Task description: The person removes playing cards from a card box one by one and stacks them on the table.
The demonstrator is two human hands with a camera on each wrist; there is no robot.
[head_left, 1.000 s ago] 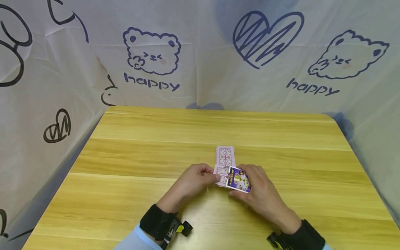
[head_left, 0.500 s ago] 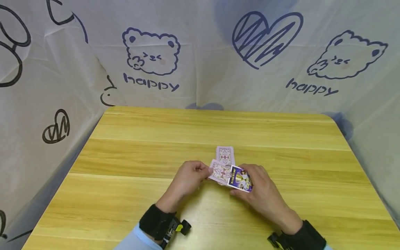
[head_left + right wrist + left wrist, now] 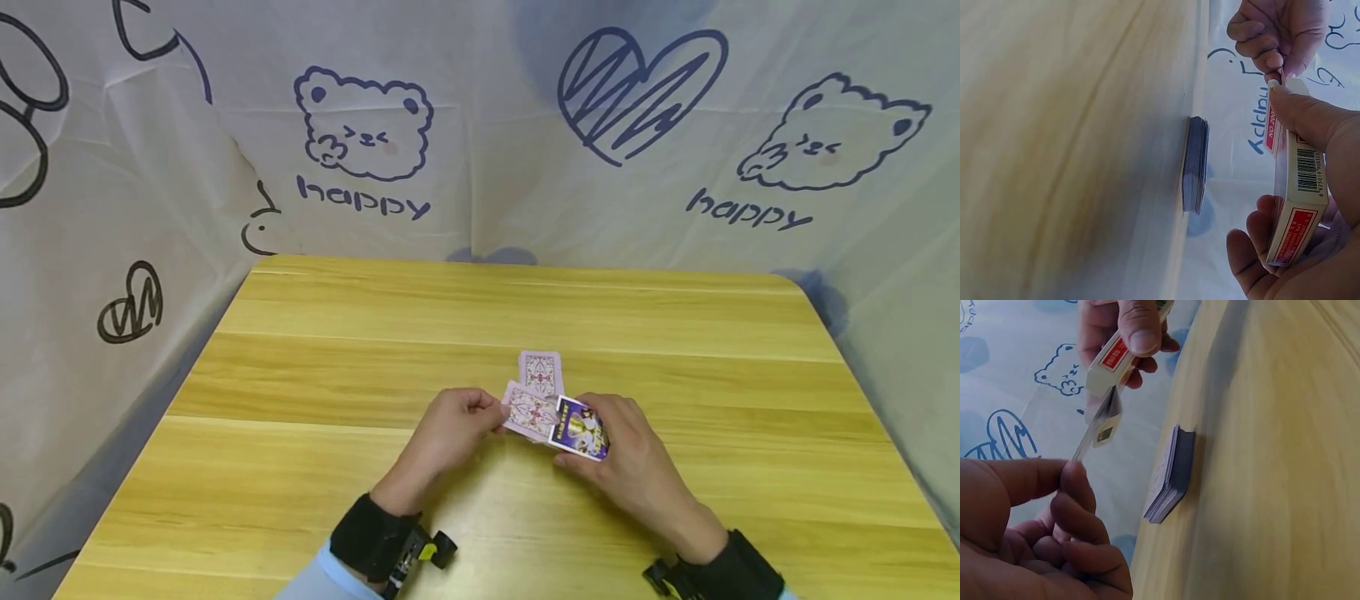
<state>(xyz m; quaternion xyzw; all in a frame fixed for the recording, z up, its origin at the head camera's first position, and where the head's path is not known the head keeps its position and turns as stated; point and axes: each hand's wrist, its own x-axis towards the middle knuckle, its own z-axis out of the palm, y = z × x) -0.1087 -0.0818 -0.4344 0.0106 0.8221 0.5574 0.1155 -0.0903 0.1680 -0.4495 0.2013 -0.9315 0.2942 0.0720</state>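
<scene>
My left hand [image 3: 457, 425] pinches the outer edge of a patterned playing card [image 3: 531, 411] between thumb and forefinger. The card's other end meets the mouth of a purple card box [image 3: 581, 429], which my right hand [image 3: 630, 450] grips from the right side. A barcode and red label panels show on the narrow sides of the box [image 3: 1300, 206] in the right wrist view, and its flap [image 3: 1105, 430] hangs out in the left wrist view. Beyond the hands, a stack of playing cards [image 3: 540, 372] lies face down on the table, partly covered by the held card in the head view.
The wood-grain table [image 3: 315, 375] reaches back to a white cloth [image 3: 510, 183] with bear and heart drawings, which also hangs along both sides. Black straps [image 3: 375, 537] with small cameras wrap both wrists.
My left hand has shifted left and slightly away from the box with the card, so more of its patterned back shows. The box in my right hand has moved slightly right. The stack stays put.
</scene>
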